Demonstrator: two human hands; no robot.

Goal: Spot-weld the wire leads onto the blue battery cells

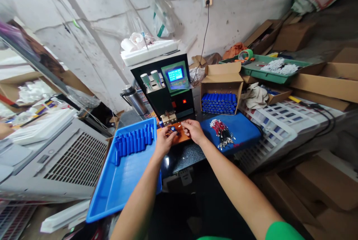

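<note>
The left hand is gripping a blue cylinder; at its three o'clock, the right hand is pinching a small piece.

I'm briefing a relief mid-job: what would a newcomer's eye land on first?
Probably the glowing screen on the black machine, near the centre. Next, the big blue tray at left, with blue cylinders lined up in its far part; then the red, black and white wires on the blue mat at right.

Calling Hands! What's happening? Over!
Left hand: holding small blue cylinder. Right hand: fingertips above orange board. Black boxy machine, lit screen, close ahead.
</note>
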